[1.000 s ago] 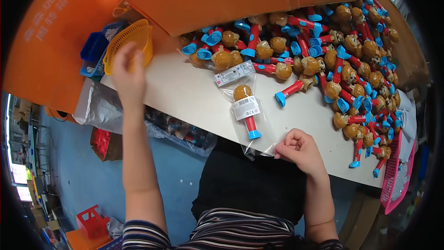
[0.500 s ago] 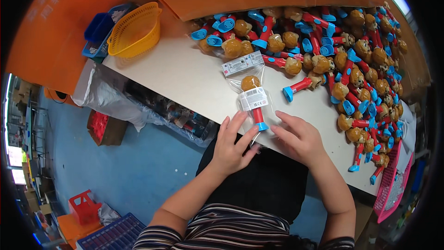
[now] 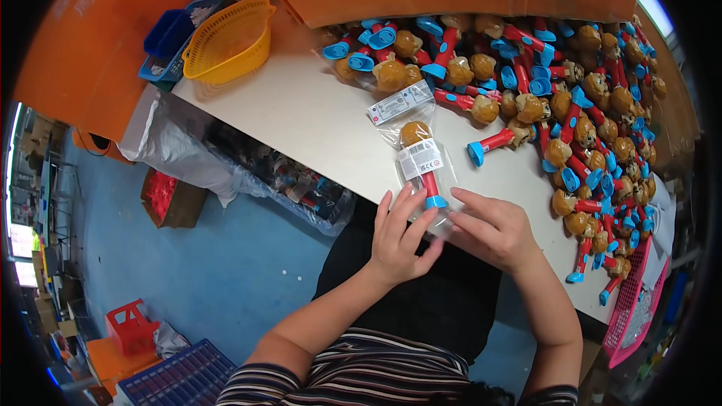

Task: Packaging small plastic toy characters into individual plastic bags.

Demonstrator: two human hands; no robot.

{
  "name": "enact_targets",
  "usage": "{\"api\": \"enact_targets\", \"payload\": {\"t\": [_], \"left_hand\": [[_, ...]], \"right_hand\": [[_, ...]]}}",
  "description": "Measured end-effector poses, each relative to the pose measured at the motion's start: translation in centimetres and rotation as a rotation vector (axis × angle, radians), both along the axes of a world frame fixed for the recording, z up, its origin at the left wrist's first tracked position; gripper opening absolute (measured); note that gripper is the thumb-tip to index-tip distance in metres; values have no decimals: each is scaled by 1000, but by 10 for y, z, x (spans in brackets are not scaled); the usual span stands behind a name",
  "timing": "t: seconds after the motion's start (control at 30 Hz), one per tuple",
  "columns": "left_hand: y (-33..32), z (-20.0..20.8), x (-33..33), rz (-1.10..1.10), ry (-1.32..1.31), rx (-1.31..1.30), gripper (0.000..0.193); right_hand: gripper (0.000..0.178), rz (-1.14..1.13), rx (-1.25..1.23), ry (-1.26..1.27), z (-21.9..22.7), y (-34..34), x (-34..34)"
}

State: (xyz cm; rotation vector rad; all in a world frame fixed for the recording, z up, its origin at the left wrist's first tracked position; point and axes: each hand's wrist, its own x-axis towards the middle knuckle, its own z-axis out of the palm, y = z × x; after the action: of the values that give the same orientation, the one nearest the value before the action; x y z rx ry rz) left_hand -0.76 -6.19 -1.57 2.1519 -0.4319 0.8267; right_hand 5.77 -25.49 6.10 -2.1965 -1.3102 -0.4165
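A clear plastic bag lies on the pale tabletop in front of me. Inside is a dispenser-like toy with a round brown head, red stem and blue foot. A printed header strip crosses the bag's far end, and a white label covers the toy's middle. My left hand rests at the bag's near-left edge, fingers outstretched and apart. My right hand is opposite, its stretched fingertips against the bag's near-right edge beside the blue foot. Its thumb is hidden.
Many similar loose toys are heaped along the table's far and right sides. A yellow basket and blue bins stand at far left. A pink basket sits at right. Below the table's left edge is a plastic-lined box of packed items.
Both hands have come closer together over the bag's near end. My view has shifted slightly, so the table and toys appear a little to the right.
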Motion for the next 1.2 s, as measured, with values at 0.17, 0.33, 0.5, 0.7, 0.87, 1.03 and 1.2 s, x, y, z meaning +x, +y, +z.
{"api": "enact_targets", "payload": {"t": [0.17, 0.33, 0.5, 0.7, 0.87, 1.03, 1.2], "left_hand": [[-3, 1, 5, 36, -65, -92, 50], [5, -9, 2, 21, -127, -66, 40], [30, -15, -4, -27, -199, 60, 31], [45, -14, 0, -54, -218, 189, 34], [54, -3, 6, -155, -198, 200, 28], [51, -8, -10, -222, 125, -121, 27], [44, -5, -13, -273, 230, -329, 23]], "right_hand": [[26, 9, 54, 30, 0, 2, -3], [30, 34, 22, 69, -7, 1, -6], [32, 61, 11, 49, -9, -1, -10], [31, -13, -36, 11, -8, -1, -14], [31, -13, -49, -3, -13, -6, -15], [31, -43, -30, 34, -13, -3, -12], [32, 37, -8, 8, -13, 0, -7]]}}
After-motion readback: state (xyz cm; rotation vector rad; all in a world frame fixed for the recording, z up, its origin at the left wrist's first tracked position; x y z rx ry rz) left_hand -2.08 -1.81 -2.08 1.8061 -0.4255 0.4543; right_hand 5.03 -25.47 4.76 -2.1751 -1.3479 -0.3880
